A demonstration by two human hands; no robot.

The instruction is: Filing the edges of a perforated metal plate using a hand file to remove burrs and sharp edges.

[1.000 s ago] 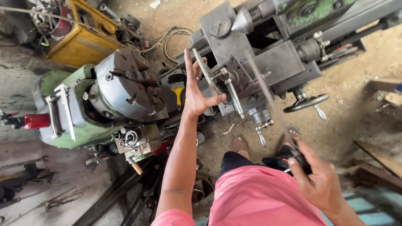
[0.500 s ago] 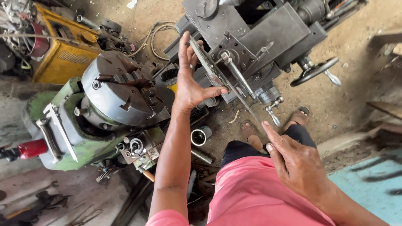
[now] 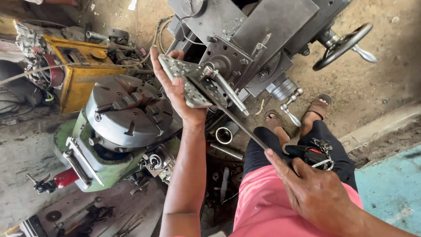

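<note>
My left hand (image 3: 177,90) reaches up to the lathe's tool post and grips a flat grey metal plate (image 3: 193,90) full of small holes, thumb across its face. A long thin steel bar (image 3: 243,127) runs from under that plate down toward my lap. My right hand (image 3: 313,193) is closed around the bar's lower end, just above my pink shirt. A handle with a knurled end (image 3: 226,90) sticks out of the tool post beside the plate.
The lathe's big round chuck (image 3: 127,114) sits left of my left arm on a green headstock. A black handwheel (image 3: 342,41) juts out upper right. A yellow machine (image 3: 83,74) stands far left. Keys (image 3: 322,156) hang at my waist above sandalled feet (image 3: 318,107).
My left hand went from lying flat against the plate to gripping it with the thumb across. My right hand stayed on the bar. The view shifted closer to the tool post.
</note>
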